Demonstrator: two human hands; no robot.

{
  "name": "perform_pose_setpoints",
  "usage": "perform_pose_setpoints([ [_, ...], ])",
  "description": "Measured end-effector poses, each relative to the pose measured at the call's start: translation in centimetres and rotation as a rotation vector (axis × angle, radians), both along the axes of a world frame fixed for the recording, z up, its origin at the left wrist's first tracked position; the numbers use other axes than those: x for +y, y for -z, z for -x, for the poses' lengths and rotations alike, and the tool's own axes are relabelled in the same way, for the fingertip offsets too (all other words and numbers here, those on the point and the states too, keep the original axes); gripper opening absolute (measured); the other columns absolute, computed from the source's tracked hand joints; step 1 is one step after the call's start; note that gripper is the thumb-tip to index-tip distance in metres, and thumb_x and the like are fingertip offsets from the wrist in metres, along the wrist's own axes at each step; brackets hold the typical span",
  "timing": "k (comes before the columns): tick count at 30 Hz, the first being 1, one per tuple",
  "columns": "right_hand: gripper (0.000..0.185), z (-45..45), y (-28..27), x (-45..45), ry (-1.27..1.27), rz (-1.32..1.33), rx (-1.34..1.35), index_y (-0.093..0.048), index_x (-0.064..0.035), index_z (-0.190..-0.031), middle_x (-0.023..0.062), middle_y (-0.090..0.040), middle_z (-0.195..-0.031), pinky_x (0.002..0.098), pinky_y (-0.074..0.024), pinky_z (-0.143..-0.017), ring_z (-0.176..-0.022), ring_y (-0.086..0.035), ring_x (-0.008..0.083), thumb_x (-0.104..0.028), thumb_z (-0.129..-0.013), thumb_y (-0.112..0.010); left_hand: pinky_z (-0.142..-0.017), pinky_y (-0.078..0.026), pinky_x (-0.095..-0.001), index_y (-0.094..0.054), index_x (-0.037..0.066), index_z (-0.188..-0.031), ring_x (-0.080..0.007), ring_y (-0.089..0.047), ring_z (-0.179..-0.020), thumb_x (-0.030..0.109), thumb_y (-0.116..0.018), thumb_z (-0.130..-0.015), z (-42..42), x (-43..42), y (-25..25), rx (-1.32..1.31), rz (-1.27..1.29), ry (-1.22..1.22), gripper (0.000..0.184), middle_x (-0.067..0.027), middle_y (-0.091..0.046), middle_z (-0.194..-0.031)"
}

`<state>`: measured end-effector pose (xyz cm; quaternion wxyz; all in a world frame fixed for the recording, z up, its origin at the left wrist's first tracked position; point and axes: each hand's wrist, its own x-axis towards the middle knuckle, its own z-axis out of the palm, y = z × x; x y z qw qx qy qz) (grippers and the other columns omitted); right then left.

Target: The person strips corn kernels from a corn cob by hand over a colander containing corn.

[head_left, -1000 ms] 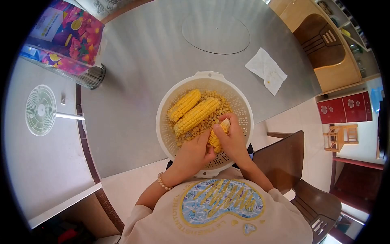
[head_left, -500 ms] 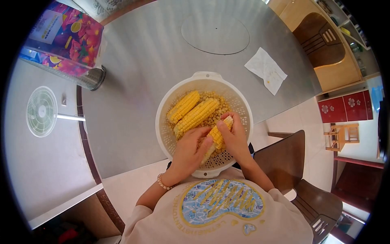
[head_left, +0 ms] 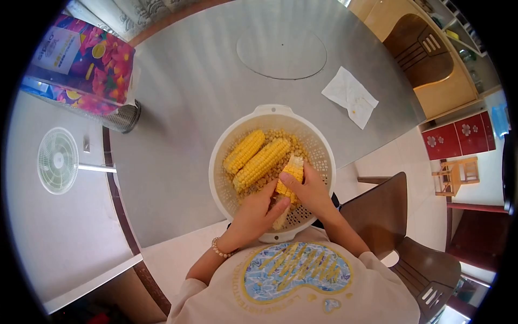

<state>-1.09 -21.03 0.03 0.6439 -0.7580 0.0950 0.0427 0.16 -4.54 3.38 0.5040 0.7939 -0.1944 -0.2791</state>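
A partly stripped corn cob [head_left: 290,178] is held between both my hands above a white colander [head_left: 217,162]. My left hand [head_left: 256,214] closes on its lower left side, and a bare pale stretch shows at the bottom end. On the right side, my right hand [head_left: 311,190] wraps round the cob with the thumb pressed on the kernels. Two fuller yellow cobs, an upper-left cob [head_left: 244,151] and a longer cob [head_left: 262,164], lie in the colander to the left. Loose kernels [head_left: 295,141] spread beneath them.
The colander sits at the near edge of a grey table [head_left: 172,108]. A crumpled white tissue [head_left: 350,97] lies at the right. A colourful flowered package [head_left: 86,59] stands in a mesh basket [head_left: 128,117] at the left. A brown chair [head_left: 377,216] is close on my right.
The held cob has turned more upright, its top end showing more bare pale cob. Both hands still grip it. The whole view has shifted slightly.
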Motion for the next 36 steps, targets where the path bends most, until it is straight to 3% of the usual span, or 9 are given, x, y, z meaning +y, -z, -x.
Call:
perform_pose_setpoints([
  [10, 0.044, 0.2, 0.1, 0.3, -0.002, 0.083, -0.014, -0.049, 0.0017, -0.113, 0.0175, -0.062, -0.099, 0.0351, -0.0465, -0.080, -0.091, -0.062, 0.0268, -0.030, -0.085, -0.062, -0.063, -0.047, -0.0387, -0.044, 0.000, -0.123, -0.0321, -0.061, -0.068, 0.021, -0.053, -0.086, 0.1, 0.1, 0.8, 0.000, -0.087, 0.017, 0.043, -0.0191, -0.061, -0.078],
  [12, 0.044, 0.1, 1.1, 0.4, 0.160, -0.427, 0.034, -0.047, 0.0024, -0.113, 0.0191, -0.061, -0.099, 0.0362, -0.0463, -0.080, -0.091, -0.061, 0.0294, -0.028, -0.085, -0.061, -0.064, -0.048, -0.0363, -0.045, 0.001, -0.124, -0.0282, -0.062, -0.068, 0.022, -0.053, -0.087, 0.2, 0.4, 1.7, 0.121, 0.121, -0.114, 0.043, -0.0167, -0.062, -0.078],
  [13, 0.044, 0.0, 1.4, 0.3, 0.158, -0.427, 0.033, -0.047, 0.0024, -0.113, 0.0191, -0.061, -0.099, 0.0362, -0.0463, -0.080, -0.091, -0.061, 0.0294, -0.028, -0.085, -0.061, -0.064, -0.048, -0.0363, -0.045, 0.001, -0.124, -0.0282, -0.062, -0.068, 0.022, -0.053, -0.087, 0.2, 0.4, 1.7, 0.119, 0.121, -0.116, 0.043, -0.0167, -0.062, -0.078],
  [18, 0.046, 0.0, -0.2, 0.2, 0.057, 0.141, -0.055, -0.046, 0.0027, -0.111, 0.0210, -0.060, -0.099, 0.0376, -0.0460, -0.080, -0.092, -0.060, 0.0320, -0.031, -0.085, -0.061, -0.068, -0.049, -0.0344, -0.046, -0.001, -0.122, -0.0265, -0.063, -0.071, 0.026, -0.056, -0.088, 0.3, -0.2, 0.6, 0.018, 0.091, -0.077, 0.045, -0.0156, -0.062, -0.079],
  [22, 0.046, 0.2, -0.5, 0.5, 0.045, 0.186, 0.021, -0.045, 0.0026, -0.110, 0.0216, -0.060, -0.099, 0.0380, -0.0460, -0.080, -0.092, -0.060, 0.0328, -0.032, -0.085, -0.061, -0.068, -0.049, -0.0359, -0.046, -0.002, -0.122, -0.0306, -0.063, -0.073, 0.027, -0.057, -0.087, 0.0, -0.3, 0.6, -0.087, -0.003, -0.013, 0.047, -0.0194, -0.062, -0.080],
  [28, 0.042, 0.3, 0.7, 0.4, 0.082, -0.044, -0.047, -0.044, 0.0024, -0.112, 0.0167, -0.060, -0.102, 0.0344, -0.0462, -0.079, -0.093, -0.059, 0.0235, -0.027, -0.087, -0.060, -0.068, -0.048, -0.0393, -0.055, -0.001, -0.110, -0.0392, -0.060, -0.074, 0.016, -0.051, -0.086, 0.3, -0.2, 1.7, -0.122, -0.027, -0.152, 0.030, -0.0218, -0.063, -0.085],
  [30, 0.036, 0.3, 0.7, 0.7, 0.124, -0.182, -0.062, -0.044, 0.0011, -0.113, 0.0125, -0.058, -0.104, 0.0308, -0.0460, -0.080, -0.093, -0.056, 0.0169, -0.020, -0.087, -0.059, -0.066, -0.047, -0.0302, -0.055, -0.001, -0.112, -0.0195, -0.059, -0.070, 0.005, -0.045, -0.087, 0.1, 0.2, 1.6, -0.124, 0.031, -0.151, 0.027, -0.0123, -0.061, -0.080],
  [33, 0.033, 0.3, -0.4, 0.7, 0.199, -0.178, -0.044, -0.043, -0.0002, -0.113, 0.0091, -0.056, -0.102, 0.0286, -0.0459, -0.079, -0.090, -0.055, 0.0140, -0.014, -0.087, -0.059, -0.075, -0.047, -0.0355, -0.057, -0.001, -0.106, -0.0301, -0.060, -0.085, 0.009, -0.044, -0.089, 0.0, -0.4, 1.8, -0.205, 0.162, -0.315, 0.024, -0.0181, -0.061, -0.094],
  [36, 0.033, 0.6, -0.7, 0.7, 0.326, -0.235, -0.070, -0.042, -0.0010, -0.114, 0.0069, -0.053, -0.100, 0.0273, -0.0448, -0.080, -0.088, -0.053, 0.0124, -0.012, -0.087, -0.058, -0.082, -0.044, -0.0327, -0.058, -0.001, -0.104, -0.0254, -0.056, -0.096, 0.009, -0.043, -0.091, 0.0, -0.4, 2.3, -0.235, 0.238, -0.489, 0.022, -0.0158, -0.056, -0.104],
])
